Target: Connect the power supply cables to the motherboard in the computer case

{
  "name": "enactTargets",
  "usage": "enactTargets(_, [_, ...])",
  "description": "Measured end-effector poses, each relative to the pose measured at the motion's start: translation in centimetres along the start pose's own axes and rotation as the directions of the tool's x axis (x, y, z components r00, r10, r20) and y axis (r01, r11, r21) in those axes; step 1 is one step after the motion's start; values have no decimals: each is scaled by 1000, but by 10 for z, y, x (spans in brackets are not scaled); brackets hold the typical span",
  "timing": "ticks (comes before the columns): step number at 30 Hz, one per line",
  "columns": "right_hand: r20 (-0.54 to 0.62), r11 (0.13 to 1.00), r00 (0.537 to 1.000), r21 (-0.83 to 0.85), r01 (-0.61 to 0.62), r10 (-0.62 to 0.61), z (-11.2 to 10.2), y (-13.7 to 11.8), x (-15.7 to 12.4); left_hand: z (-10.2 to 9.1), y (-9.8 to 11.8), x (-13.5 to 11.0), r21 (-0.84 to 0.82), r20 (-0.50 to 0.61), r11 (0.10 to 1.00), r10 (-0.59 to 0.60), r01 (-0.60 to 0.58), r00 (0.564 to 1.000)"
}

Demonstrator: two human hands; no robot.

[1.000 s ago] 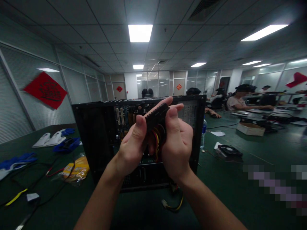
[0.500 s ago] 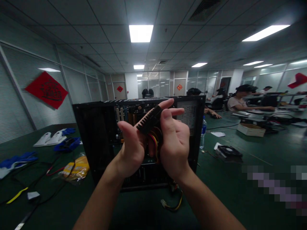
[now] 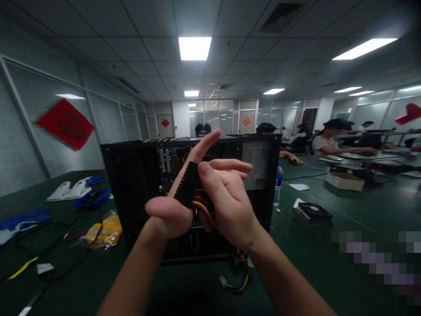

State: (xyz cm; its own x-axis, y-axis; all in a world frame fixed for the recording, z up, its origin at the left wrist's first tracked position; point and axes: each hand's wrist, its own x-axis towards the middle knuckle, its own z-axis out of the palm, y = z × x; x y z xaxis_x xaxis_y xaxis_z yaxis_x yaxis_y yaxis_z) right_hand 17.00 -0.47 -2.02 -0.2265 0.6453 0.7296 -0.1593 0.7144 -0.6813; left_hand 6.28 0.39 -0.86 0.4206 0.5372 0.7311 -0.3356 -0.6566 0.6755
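Note:
A black ribbed connector [image 3: 187, 182] with yellow, red and dark wires [image 3: 208, 210] is tilted between my hands. Its ridged edge lies along my left hand [image 3: 176, 213], whose thumb sticks out to the left and whose index finger points up and right; the other fingers are mostly hidden. With the thumb over its upper right end, my right hand [image 3: 232, 197] pinches the connector, its index finger stretching rightward. Just behind both hands stands an open black computer case [image 3: 120, 188] with boards, slots and a labelled power supply [image 3: 258, 164] inside.
A water bottle [image 3: 278, 182] stands right of the case, near a cooling fan [image 3: 314, 211] and a cardboard box [image 3: 345, 180]. On the left lie gloves [image 3: 24, 219], a yellow packet [image 3: 107, 231] and loose cables. A loose cable plug [image 3: 223, 281] lies in front. Co-workers sit at the right.
The connector has turned steeper and shifted left and down. My left thumb has swung down to the left, and its index finger now rises clear above the connector.

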Motion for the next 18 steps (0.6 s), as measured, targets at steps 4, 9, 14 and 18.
enactTargets(4, [64,999,998,-49,-10,13,-4,-4,-1,-2,-6,-2,-34,68,996,89,-87,994])
enactTargets(9, [92,996,996,-90,20,-11,-6,-7,-2,-6,-12,-3,-55,80,995,92,-88,992])
enactTargets(14, [116,992,992,-112,61,-48,-6,-8,-1,-7,-14,-2,-49,72,997,60,-57,996])
enactTargets(18, [115,990,992,-126,58,-43,-7,-10,-2,-9,-14,1,-101,164,987,139,-123,977])
